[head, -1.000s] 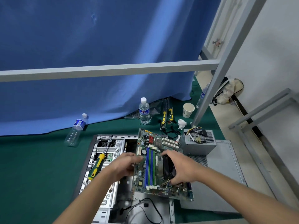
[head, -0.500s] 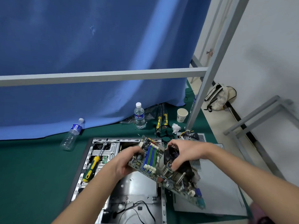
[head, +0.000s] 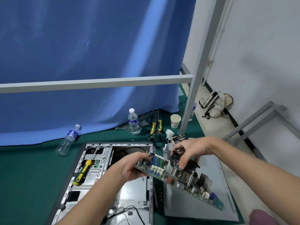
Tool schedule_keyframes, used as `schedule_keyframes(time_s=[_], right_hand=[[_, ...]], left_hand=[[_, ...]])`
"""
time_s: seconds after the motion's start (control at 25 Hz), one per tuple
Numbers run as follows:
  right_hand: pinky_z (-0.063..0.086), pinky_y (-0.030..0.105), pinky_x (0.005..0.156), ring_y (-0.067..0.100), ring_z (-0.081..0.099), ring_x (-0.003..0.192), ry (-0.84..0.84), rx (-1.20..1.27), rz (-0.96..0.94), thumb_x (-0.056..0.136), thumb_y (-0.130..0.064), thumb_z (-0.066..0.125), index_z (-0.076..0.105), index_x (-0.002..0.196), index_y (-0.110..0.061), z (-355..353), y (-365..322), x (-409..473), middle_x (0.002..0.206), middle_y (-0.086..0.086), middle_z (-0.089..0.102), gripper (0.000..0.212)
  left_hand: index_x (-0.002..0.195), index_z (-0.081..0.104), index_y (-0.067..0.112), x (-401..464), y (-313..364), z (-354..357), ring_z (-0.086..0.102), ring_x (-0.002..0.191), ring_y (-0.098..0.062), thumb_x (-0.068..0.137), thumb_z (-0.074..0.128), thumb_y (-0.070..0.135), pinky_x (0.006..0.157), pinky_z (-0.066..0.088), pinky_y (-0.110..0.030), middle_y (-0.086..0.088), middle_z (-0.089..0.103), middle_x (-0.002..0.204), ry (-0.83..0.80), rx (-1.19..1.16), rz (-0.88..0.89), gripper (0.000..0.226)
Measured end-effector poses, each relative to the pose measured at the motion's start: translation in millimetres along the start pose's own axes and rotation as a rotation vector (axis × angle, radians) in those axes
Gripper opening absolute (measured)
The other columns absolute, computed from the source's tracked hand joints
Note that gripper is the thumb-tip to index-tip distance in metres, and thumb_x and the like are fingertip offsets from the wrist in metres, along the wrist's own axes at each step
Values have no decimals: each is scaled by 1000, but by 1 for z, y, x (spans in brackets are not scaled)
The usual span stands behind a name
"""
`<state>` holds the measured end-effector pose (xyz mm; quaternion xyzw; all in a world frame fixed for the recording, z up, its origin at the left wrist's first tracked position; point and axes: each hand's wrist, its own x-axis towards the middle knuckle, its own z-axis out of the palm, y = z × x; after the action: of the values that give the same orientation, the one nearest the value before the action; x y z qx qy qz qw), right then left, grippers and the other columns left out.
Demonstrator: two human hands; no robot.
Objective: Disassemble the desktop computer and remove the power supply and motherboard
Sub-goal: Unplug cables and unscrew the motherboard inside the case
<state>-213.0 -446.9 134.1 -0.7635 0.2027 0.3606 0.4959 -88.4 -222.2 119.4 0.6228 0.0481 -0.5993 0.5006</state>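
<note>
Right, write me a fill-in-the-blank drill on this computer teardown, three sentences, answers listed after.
1. Both hands hold the ____ tilted above the open case.
2. The screwdriver lying in the case has a yellow and ____ handle.
3. The paper cup stands on the ____ mat beside the metal post.

Missing words: motherboard; green; green
</note>
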Motion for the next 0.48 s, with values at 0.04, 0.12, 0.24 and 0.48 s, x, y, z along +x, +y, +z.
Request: schedule_keyframes(time_s=[0.04, 0.12, 0.24, 0.48], right_hand=[[59, 42, 71, 28, 70, 100, -13, 1, 1, 59, -24, 88, 63, 112, -24, -3, 7, -2, 110, 7, 69, 58], [59, 43, 75, 33, 67, 107, -67, 65, 1, 63, -16, 84, 60, 117, -19, -9, 25, -6, 117, 13, 66, 59], [59, 45, 79, 33, 65, 106, -120, 164, 19, 62, -9, 81, 58, 120, -15, -15, 48, -13, 119, 16, 62, 63], [60, 45, 78, 21, 69, 96, 45, -156, 20, 52, -25, 92, 54, 115, -28, -6, 67, -19, 110, 3, 65, 73]], left_hand=[[99, 51, -4, 1, -2, 9, 69, 55, -25, 90, 55, -4, 52, 59, -34, -17, 70, 65, 5, 20, -10, 10], [93, 47, -3, 4, -3, 29, 69, 51, -25, 92, 50, -5, 46, 57, -32, -16, 68, 59, -1, 34, -36, 4], [92, 45, -1, 11, -4, 52, 70, 55, -27, 93, 45, -5, 45, 55, -30, -18, 69, 66, -12, 39, -53, 4], [101, 50, 0, 42, -38, 69, 66, 58, -18, 98, 51, 9, 58, 56, -31, -8, 70, 69, -24, 245, -86, 9]])
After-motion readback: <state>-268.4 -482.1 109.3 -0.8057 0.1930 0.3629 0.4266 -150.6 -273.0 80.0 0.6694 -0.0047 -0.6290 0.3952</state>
